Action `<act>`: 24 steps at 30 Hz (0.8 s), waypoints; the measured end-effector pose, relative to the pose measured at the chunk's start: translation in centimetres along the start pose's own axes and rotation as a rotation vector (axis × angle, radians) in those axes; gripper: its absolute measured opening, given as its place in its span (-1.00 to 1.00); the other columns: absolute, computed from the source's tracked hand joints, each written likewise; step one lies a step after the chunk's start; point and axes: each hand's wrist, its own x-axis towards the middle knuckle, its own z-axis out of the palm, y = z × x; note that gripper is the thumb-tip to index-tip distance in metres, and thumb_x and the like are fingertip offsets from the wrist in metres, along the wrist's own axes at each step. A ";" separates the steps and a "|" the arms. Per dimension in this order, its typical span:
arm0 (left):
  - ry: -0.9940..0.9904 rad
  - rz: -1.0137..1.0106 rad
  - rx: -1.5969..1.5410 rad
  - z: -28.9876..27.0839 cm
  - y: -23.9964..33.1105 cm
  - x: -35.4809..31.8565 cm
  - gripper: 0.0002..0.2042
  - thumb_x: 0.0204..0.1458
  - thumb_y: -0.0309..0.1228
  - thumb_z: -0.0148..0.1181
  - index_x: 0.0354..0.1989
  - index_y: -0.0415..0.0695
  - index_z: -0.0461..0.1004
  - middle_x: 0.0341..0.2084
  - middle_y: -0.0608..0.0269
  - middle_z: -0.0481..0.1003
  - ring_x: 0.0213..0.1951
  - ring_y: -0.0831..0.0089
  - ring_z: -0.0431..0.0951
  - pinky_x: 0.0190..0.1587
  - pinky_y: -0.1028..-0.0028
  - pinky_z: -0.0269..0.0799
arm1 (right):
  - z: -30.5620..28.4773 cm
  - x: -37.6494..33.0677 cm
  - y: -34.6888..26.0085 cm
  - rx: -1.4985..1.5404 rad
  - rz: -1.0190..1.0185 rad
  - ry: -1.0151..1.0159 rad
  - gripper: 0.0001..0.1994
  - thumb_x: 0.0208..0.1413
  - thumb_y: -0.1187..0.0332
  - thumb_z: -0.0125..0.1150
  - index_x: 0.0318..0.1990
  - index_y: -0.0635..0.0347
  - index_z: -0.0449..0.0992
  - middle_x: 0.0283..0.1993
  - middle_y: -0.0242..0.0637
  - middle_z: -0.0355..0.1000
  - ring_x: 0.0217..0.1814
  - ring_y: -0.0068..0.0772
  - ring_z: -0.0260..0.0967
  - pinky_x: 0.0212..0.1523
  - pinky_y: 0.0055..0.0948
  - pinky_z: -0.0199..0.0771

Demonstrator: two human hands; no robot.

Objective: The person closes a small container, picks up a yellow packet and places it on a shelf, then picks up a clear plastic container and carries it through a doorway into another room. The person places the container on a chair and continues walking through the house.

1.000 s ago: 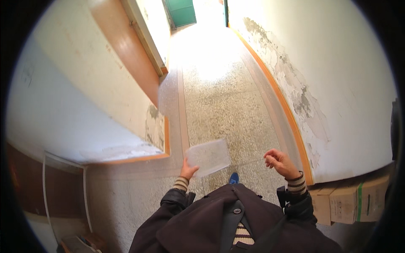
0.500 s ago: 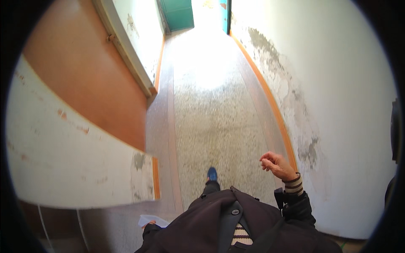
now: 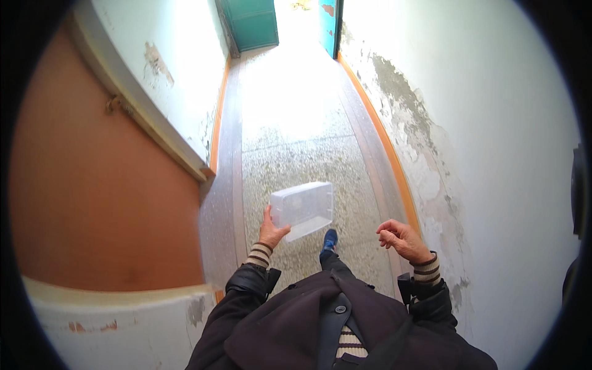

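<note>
My left hand [image 3: 271,230] grips a clear plastic container [image 3: 302,211] by its near left corner, fingers on the outside and thumb along the lower edge. The rectangular container is tilted on its side in front of me, above the floor. My right hand [image 3: 399,240] is raised at the right with its fingers curled in, and nothing shows in it. It is apart from the container and near the right wall.
A speckled floor [image 3: 259,163] runs ahead to a bright doorway with green door panels [image 3: 250,24]. A peeling white wall [image 3: 487,185] with an orange skirting is at my right. On the left are a brown door [image 3: 98,197] and a low white wall edge [image 3: 123,333]. My blue shoe [image 3: 330,239] shows below.
My left hand has swung up and forward with the container, from low at my left side to the front. The brown door and low wall have shifted back past me as I walk forward.
</note>
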 end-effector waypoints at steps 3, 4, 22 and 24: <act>0.087 -0.073 0.078 -0.1 -2.6 7.4 -0.13 -0.40 -0.42 0.33 0.17 -0.22 -0.03 -0.10 -0.03 0.34 -0.06 0.18 0.38 0.00 0.30 0.30 | -5.4 9.3 -1.9 -0.021 -0.006 0.013 -0.82 0.18 0.32 -0.05 -0.23 0.25 0.37 -0.42 -0.41 0.34 -0.39 -0.63 0.32 -0.35 -0.63 0.35; 0.158 -0.211 0.177 -1.4 -4.5 8.6 -0.16 -0.40 -0.40 0.33 0.15 -0.22 0.02 -0.09 -0.03 0.34 -0.04 0.16 0.38 0.00 0.29 0.30 | -6.8 12.1 -2.7 0.013 -0.036 0.006 -0.82 0.18 0.32 -0.04 -0.23 0.26 0.37 -0.43 -0.41 0.34 -0.39 -0.63 0.31 -0.35 -0.63 0.34; 0.594 -1.103 0.320 -14.7 -6.8 40.2 0.07 -0.61 -0.14 0.49 0.17 -0.31 0.02 0.07 -0.13 0.23 0.12 0.09 0.24 0.15 0.30 0.17 | -23.3 59.3 -18.1 -0.052 -0.007 -0.045 -0.80 0.18 0.32 -0.03 -0.20 0.28 0.36 -0.41 -0.38 0.34 -0.37 -0.60 0.31 -0.33 -0.60 0.36; 0.568 -0.798 0.552 -11.5 -3.7 52.5 0.05 -0.56 -0.14 0.48 0.17 -0.31 0.02 0.09 -0.14 0.20 0.13 0.07 0.21 0.15 0.30 0.17 | -24.7 63.8 -20.0 0.004 -0.041 -0.040 -0.80 0.18 0.31 -0.05 -0.21 0.27 0.37 -0.41 -0.37 0.34 -0.38 -0.59 0.32 -0.32 -0.60 0.38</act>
